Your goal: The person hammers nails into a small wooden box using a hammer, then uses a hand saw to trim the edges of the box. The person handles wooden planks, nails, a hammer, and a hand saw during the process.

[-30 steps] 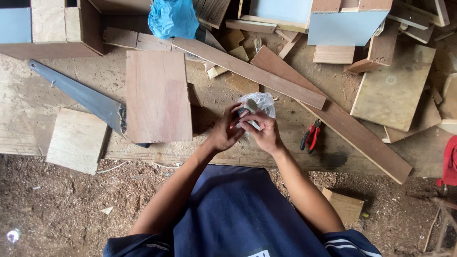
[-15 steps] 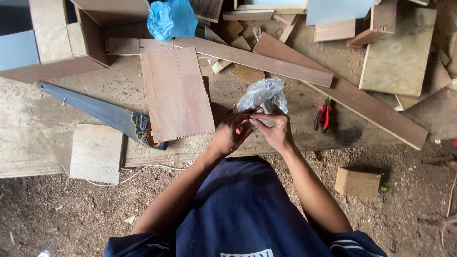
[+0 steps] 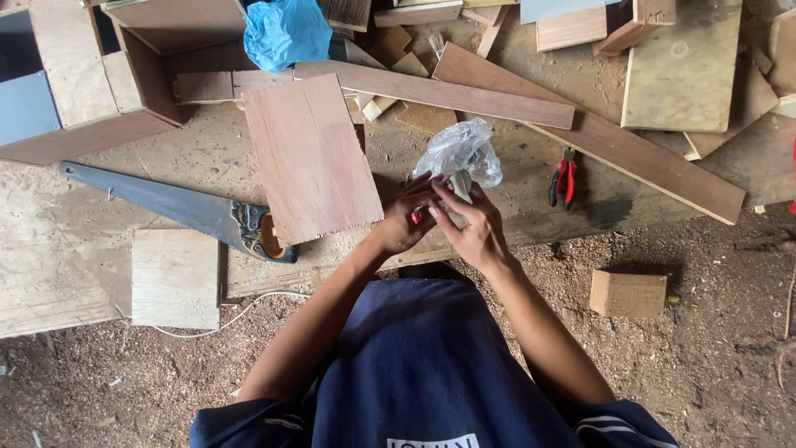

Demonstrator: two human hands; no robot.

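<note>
Both my hands meet over the front edge of a low wooden work surface. My left hand (image 3: 404, 217) and my right hand (image 3: 471, 224) both grip a small clear plastic bag (image 3: 461, 151), whose crumpled top puffs up above my fingers. Something small and pale sits inside the bag; I cannot tell what it is. A reddish-brown plywood board (image 3: 311, 158) lies flat just left of my left hand.
A handsaw (image 3: 178, 207) lies left of the board, handle toward me. Red-handled pliers (image 3: 563, 177) rest right of my hands. Long planks (image 3: 597, 137), offcuts, a blue plastic bag (image 3: 286, 33) and an open wooden box (image 3: 157, 50) crowd the back. A small wood block (image 3: 628, 294) sits on the sawdust floor.
The view has shifted, so everything sits lower and further right in frame. My hands have stayed together on the bag, which has puffed up higher above my fingers.
</note>
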